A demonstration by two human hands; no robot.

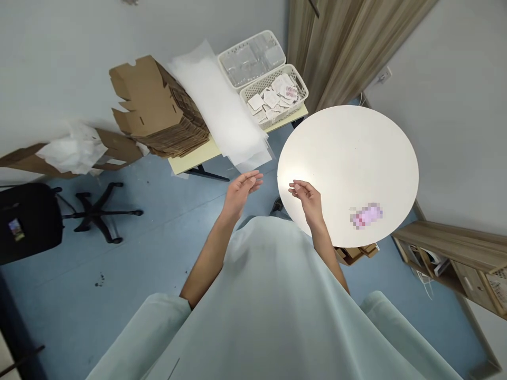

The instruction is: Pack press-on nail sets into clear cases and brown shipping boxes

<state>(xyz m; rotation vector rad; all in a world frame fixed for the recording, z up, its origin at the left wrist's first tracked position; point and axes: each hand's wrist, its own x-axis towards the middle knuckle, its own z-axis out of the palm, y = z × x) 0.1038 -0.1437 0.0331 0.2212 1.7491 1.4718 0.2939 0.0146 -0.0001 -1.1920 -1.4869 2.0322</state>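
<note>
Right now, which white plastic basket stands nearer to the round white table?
The basket heaped with small white pieces; the farther basket holds transparent plastic.

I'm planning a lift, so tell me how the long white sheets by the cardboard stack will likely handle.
The white sheets look thin and slightly see-through, so they are probably light for their size and floppy. Their offset layers at the near end may slide apart. That end reaches past the yellowish table, so it could sag.
</note>
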